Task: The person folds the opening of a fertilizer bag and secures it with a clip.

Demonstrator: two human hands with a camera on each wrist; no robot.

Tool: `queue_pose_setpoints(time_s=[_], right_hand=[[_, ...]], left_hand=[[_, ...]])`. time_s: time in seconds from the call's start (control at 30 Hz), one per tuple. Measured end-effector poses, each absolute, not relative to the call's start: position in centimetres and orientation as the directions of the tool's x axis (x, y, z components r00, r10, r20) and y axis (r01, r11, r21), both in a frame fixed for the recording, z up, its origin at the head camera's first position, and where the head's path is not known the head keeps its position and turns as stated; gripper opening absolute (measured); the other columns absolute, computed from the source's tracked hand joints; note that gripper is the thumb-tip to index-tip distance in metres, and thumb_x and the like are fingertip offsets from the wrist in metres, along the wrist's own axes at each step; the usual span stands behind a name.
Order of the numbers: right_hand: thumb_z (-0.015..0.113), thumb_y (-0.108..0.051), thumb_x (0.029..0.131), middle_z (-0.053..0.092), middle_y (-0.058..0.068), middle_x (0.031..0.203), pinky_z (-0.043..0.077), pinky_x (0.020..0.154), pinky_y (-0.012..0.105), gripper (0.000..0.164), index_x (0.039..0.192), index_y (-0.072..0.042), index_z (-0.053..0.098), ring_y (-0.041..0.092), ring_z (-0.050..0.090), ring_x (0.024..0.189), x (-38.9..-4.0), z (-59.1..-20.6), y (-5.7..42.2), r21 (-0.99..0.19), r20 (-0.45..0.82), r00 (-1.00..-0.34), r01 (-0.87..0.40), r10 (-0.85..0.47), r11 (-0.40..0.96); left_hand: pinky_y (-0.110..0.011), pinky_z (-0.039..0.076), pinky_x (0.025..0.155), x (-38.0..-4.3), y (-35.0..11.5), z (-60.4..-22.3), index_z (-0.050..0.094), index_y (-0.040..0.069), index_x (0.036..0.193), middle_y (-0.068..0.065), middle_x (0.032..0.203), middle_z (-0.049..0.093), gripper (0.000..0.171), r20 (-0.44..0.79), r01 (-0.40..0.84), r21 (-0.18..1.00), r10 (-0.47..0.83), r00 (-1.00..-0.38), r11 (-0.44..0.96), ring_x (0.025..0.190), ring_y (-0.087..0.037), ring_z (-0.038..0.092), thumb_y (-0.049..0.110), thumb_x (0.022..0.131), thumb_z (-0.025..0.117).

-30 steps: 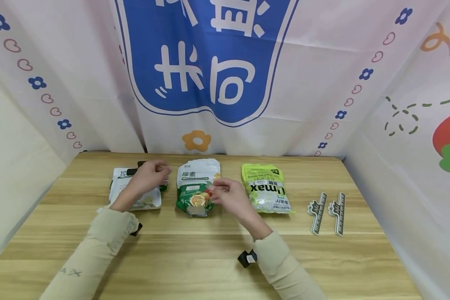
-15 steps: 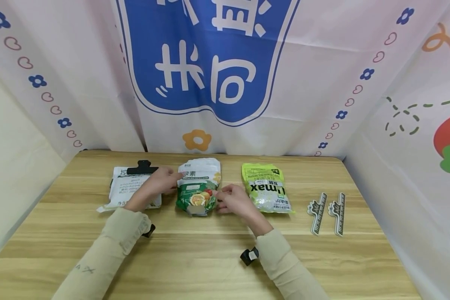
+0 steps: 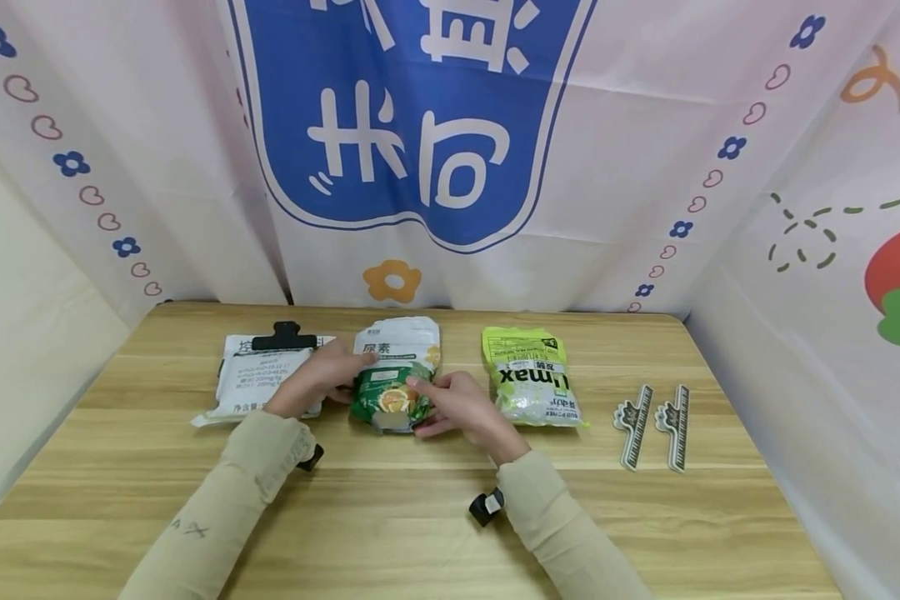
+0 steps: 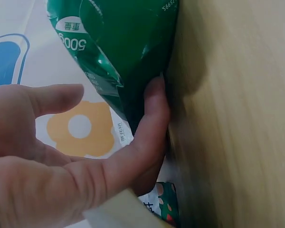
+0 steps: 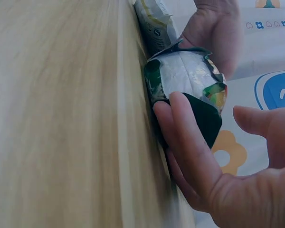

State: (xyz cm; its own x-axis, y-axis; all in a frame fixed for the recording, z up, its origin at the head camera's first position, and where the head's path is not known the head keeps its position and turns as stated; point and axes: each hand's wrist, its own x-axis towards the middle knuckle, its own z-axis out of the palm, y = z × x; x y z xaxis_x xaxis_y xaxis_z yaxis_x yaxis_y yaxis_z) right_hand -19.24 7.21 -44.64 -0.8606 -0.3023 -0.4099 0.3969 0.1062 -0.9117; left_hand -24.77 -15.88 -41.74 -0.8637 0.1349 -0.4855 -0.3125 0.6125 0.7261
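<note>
In the head view, a white and green pouch (image 3: 407, 333) printed with fruit lies between both hands. My left hand (image 3: 321, 373) reaches its left side. Seen from the left wrist, a bent finger (image 4: 149, 126) touches the pouch's green lower edge (image 4: 128, 42) close to the tabletop, the thumb held apart. My right hand (image 3: 467, 407) is at the lower right side. From the right wrist, its extended fingers (image 5: 192, 137) lie against the dark green end of the pouch (image 5: 180, 71), with the thumb spread away from it.
To the left lies a white bag (image 3: 251, 383) with a black clip (image 3: 283, 337) across its top. A lime-green bag (image 3: 532, 375) lies right of the pouch. Two piano-keyboard clips (image 3: 636, 427) rest farther right on the wooden table (image 3: 390, 517). Printed cloth hangs behind.
My left hand has moved right from over the white bag and its clip to the pouch's left side. My right hand has come in closer, against the pouch's right side.
</note>
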Motion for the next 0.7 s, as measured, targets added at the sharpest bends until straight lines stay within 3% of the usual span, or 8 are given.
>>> queue_pose_setpoints(time_s=[0.13,0.23,0.37,0.7], right_hand=[[0.071,-0.031,0.102,0.069,0.014,0.1,0.067,0.074,0.039,0.037,0.106,0.005,0.062,0.024,0.076,0.068,-19.32,-44.67,6.9,-0.914,-0.405,-0.866,0.392,-0.293,0.105],[0.072,-0.027,0.101,0.067,0.012,0.097,0.067,0.074,0.039,0.032,0.096,0.0,0.057,0.022,0.076,0.068,-19.38,-44.69,6.75,-0.913,-0.409,-0.871,0.391,-0.272,0.119],[0.074,-0.025,0.1,0.066,0.01,0.093,0.067,0.074,0.039,0.033,0.086,-0.005,0.051,0.019,0.076,0.068,-19.45,-44.79,6.66,-0.913,-0.406,-0.88,0.384,-0.246,0.136],[0.076,-0.019,0.098,0.068,0.009,0.095,0.067,0.073,0.039,0.026,0.093,0.003,0.062,0.021,0.078,0.074,-19.17,-44.87,6.47,-0.924,-0.382,-0.897,0.362,-0.223,0.125]], left_hand=[[-0.031,0.064,0.066,-24.86,-15.81,-41.93,0.056,0.008,0.08,-0.003,0.075,0.058,0.037,-0.465,-0.28,0.718,0.139,-0.875,0.637,0.067,-0.014,0.063,0.033,0.107,0.058],[-0.028,0.061,0.061,-24.87,-15.8,-42.16,0.066,-0.001,0.101,-0.002,0.077,0.063,0.031,-0.448,-0.261,0.736,0.159,-0.88,0.625,0.064,-0.011,0.064,0.027,0.108,0.057],[-0.026,0.058,0.058,-24.93,-15.78,-42.46,0.063,-0.006,0.127,-0.003,0.085,0.07,0.036,-0.442,-0.259,0.761,0.183,-0.878,0.595,0.064,-0.008,0.064,0.023,0.108,0.056],[-0.022,0.055,0.057,-25.08,-15.93,-42.54,0.067,-0.007,0.118,-0.002,0.082,0.07,0.035,-0.452,-0.276,0.772,0.188,-0.872,0.573,0.063,-0.007,0.063,0.024,0.109,0.054]])
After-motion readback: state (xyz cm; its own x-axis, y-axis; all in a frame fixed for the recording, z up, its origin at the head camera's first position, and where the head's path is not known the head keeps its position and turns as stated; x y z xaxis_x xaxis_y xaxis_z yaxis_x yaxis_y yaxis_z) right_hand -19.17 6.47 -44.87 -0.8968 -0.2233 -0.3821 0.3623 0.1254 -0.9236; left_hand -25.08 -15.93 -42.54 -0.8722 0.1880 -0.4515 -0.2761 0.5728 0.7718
